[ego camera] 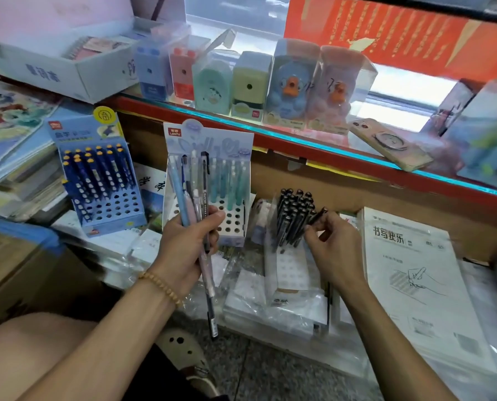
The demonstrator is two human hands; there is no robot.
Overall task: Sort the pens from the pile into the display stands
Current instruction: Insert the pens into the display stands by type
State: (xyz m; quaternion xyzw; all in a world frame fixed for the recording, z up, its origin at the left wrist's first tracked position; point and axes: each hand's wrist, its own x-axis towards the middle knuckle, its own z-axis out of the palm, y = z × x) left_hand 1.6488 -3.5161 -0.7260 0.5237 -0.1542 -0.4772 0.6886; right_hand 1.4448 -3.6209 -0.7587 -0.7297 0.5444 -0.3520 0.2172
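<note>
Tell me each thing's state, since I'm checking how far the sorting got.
Left hand: grips a bundle of mixed pens.
Right hand: pinches a black pen.
Blue cardboard stand: partly filled.
Pale lilac stand: partly filled.
White stand of black pens: crowded with pens.

The pale blue display stand (209, 180), at about eleven o'clock from the middle, carries a red tag reading "LANTU" on its header card. At four o'clock, the white booklet (415, 285) bears the heading "书写快乐". The dark blue display stand (97, 175), at nine o'clock, has a red brand tag and Chinese lettering too blurred to read.
</note>
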